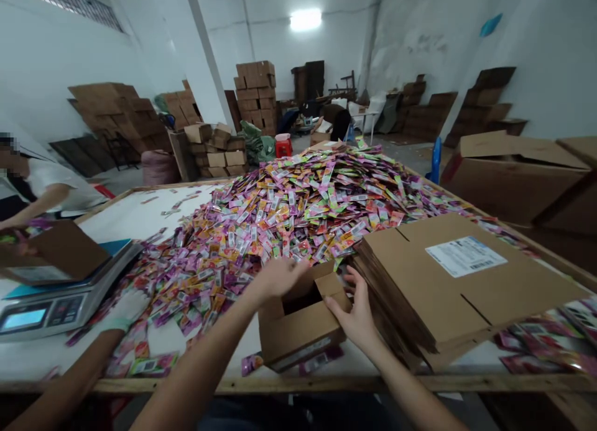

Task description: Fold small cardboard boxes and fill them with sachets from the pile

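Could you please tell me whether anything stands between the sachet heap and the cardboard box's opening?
Yes: the bare left hand lies over the far edge of the small brown cardboard box, between its opening and the heap of colourful foil sachets.

Head-worn camera, facing forward and down across a worktable.

It looks from just behind the table's wooden near edge [326, 385], close above a small cardboard box [298, 328] and the person's own forearms [196, 362], which enter from the frame's bottom; its wide view runs over a heap of sachets [289, 213] to stacked cartons [255, 98] by the far wall.
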Tool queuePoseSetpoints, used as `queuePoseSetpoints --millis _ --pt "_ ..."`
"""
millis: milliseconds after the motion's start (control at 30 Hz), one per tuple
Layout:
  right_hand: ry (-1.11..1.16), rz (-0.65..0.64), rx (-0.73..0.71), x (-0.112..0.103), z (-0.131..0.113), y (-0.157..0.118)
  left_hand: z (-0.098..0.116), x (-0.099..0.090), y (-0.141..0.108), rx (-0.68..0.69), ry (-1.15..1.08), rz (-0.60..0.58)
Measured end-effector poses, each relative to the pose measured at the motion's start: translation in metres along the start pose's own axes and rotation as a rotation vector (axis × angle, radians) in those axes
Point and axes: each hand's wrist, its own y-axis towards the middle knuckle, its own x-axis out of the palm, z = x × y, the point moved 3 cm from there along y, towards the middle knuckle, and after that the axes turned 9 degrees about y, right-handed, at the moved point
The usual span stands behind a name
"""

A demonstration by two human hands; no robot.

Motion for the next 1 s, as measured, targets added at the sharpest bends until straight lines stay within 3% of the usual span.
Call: queuePoseSetpoints --millis 67,133,233,333,467,567,700,833,1000 --pt "0.024 0.016 0.013 -0.002 0.004 -0.001 0.013 0.022 -0.001 0.114 0.090 -0.044" --pt "0.022 0.011 -0.003 -0.004 0.006 -0.004 0.021 0.042 -0.013 0.247 0.107 0.000" --pt "-0.032 -0.051 -0.072 -0.008 0.007 -0.010 0.021 0.058 -0.035 0.374 0.062 0.044" --pt "-0.208 -0.080 -0.308 -0.011 -0.006 -0.015 0.018 0.062 -0.043 0.336 0.105 0.013" --pt "-0.464 -0.282 -0.604 -0.005 -0.031 -0.023 0.015 0.059 -0.035 0.255 -0.008 0.135" --pt "-0.413 -0.332 -0.636 -0.002 -0.037 -0.030 0.010 0.056 -0.025 0.122 -0.026 0.086" --pt "-0.389 -0.298 -0.795 -0.006 -0.030 -0.038 0.005 0.050 -0.010 0.151 0.224 -0.105" --pt "-0.426 -0.347 -0.856 -0.010 -0.024 -0.038 0.000 0.052 -0.002 0.193 0.211 -0.042" --pt "-0.512 -0.461 -0.830 -0.007 -0.021 -0.038 -0.008 0.065 -0.002 0.096 0.390 0.071"
